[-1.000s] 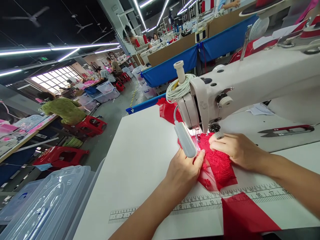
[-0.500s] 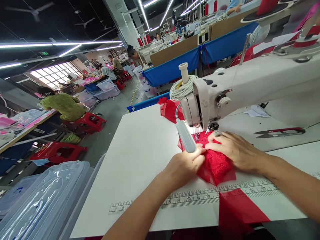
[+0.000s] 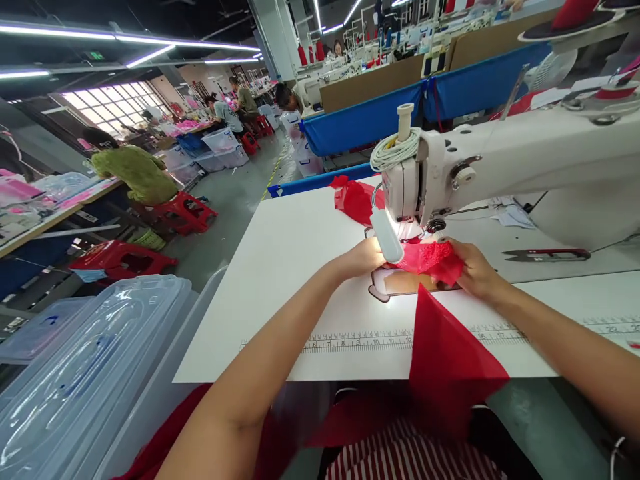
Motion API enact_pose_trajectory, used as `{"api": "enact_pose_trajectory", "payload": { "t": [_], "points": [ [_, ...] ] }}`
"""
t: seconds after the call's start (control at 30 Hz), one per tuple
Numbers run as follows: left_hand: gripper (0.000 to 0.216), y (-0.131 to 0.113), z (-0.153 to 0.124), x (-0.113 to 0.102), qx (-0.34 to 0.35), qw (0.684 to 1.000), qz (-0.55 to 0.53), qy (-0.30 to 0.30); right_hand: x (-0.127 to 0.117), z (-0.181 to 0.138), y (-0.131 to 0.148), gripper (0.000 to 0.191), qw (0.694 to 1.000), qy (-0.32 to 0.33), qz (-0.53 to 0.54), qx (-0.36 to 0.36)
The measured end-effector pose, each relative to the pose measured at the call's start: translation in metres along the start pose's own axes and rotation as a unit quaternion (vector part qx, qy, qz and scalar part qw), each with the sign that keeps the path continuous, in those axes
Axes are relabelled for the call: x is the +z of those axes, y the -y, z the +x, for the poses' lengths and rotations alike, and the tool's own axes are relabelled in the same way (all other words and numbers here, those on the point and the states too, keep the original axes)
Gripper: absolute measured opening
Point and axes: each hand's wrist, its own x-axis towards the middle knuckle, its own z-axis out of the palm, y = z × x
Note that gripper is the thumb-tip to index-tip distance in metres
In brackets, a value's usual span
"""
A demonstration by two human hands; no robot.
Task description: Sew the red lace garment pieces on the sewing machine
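Note:
A white sewing machine (image 3: 500, 167) stands on a white table (image 3: 290, 267), its small lamp (image 3: 386, 235) lit over the needle area. Red lace fabric (image 3: 430, 257) lies under the machine head. My left hand (image 3: 363, 257) sits just left of the lamp, fingers closed on the fabric's left edge. On the lace's right side my right hand (image 3: 473, 270) pinches the bunched lace. A plain red fabric panel (image 3: 445, 353) hangs from the lace over the table's front edge and a printed ruler (image 3: 350, 341).
Red thread snips (image 3: 547, 254) lie on the table to the right. More red fabric (image 3: 355, 199) lies behind the machine. Clear plastic bins (image 3: 90, 373) stand at lower left. Other people sit at tables across the aisle on the left, by red stools (image 3: 123, 260).
Both hands moved farther from me toward the needle, bunching the lace that lay flat before. The metal plate in front of the needle now shows. The camera tipped down and back.

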Motion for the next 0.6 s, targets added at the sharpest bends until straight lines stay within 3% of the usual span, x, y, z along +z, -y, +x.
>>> {"api": "enact_pose_trajectory", "payload": {
  "t": [0.23,0.6],
  "points": [
    [0.012,0.002,0.008,-0.001,0.009,1.0,-0.019,0.021,-0.003,-0.002,0.012,0.016,0.996,-0.011,0.041,0.075],
    [0.03,-0.002,-0.007,0.023,-0.006,0.996,0.007,-0.087,-0.001,-0.003,0.01,0.007,0.989,-0.037,0.079,0.118]
  ]
}}
